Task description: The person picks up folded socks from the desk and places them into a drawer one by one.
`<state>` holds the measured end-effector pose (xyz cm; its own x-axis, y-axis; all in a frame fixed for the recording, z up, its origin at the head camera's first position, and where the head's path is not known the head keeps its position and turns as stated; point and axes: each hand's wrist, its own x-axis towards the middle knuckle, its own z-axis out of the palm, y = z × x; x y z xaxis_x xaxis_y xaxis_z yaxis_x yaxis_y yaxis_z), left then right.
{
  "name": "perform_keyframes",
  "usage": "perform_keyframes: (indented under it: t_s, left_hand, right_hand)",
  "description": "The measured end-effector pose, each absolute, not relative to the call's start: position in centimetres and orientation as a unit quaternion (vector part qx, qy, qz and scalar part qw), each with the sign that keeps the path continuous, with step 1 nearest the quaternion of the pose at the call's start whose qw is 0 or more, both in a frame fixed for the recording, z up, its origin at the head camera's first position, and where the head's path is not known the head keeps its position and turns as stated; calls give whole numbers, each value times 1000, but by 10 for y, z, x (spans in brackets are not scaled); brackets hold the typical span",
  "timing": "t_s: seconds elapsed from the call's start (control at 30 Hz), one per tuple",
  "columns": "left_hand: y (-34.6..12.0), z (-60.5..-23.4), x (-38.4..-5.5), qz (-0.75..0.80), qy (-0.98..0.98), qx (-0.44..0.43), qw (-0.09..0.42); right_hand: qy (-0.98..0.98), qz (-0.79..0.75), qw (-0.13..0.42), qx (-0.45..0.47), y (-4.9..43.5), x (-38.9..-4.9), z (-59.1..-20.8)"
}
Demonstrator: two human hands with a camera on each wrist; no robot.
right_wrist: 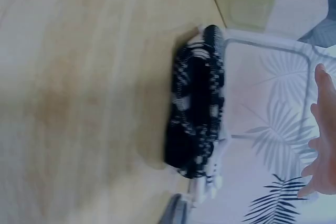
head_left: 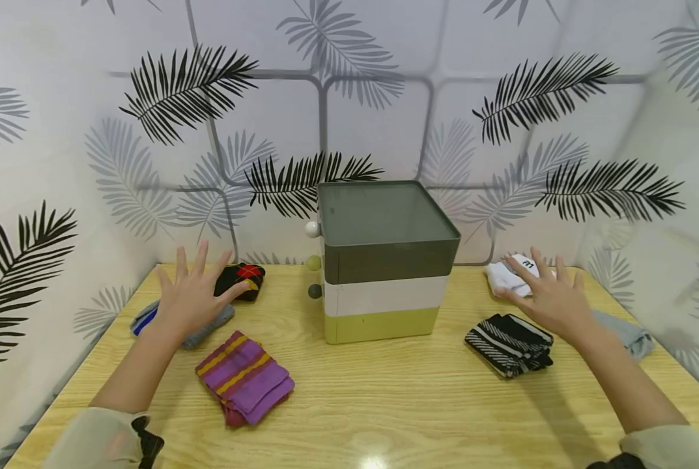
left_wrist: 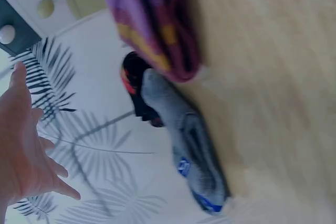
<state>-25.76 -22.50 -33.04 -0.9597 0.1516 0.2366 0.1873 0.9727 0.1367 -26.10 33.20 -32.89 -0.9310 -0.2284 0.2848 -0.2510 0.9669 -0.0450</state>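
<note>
My left hand point(head_left: 192, 299) is raised with its fingers spread, holding nothing. Around it on the table lie folded socks: a purple, red and yellow striped pair point(head_left: 246, 376), a grey pair with blue point(left_wrist: 186, 135) partly behind the hand, and a black pair with red point(head_left: 245, 279). On the other side my right hand point(head_left: 551, 299) is also raised, fingers apart and holding nothing. Near it are a black and white patterned folded pair point(head_left: 509, 345), a white pair with dark lettering point(head_left: 504, 277) partly covered by the hand, and a light grey pair point(head_left: 627, 332) by the forearm.
A drawer box point(head_left: 387, 293) of dark grey, white and yellow-green tiers stands mid-table, its round knobs point(head_left: 312, 229) facing left. Behind the wooden table point(head_left: 361, 404) is a leaf-patterned wall point(head_left: 378, 124), with side walls at left and right.
</note>
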Motion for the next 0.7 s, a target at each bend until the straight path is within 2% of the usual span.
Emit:
perform_keyframes:
  t_s: [0.3, 0.5, 0.7]
  left_hand:
    - [-192, -287, -257, -76, -974, -139, 164]
    - [-153, -259, -255, -64, -964, -187, 178]
    - [-110, -251, -259, -59, -957, -222, 177]
  right_hand:
    - [-975, 60, 161, 145, 313, -257, -280]
    - [-967, 44, 170, 182, 275, -253, -248]
    - [-956, 45, 171, 235, 231, -249, -238]
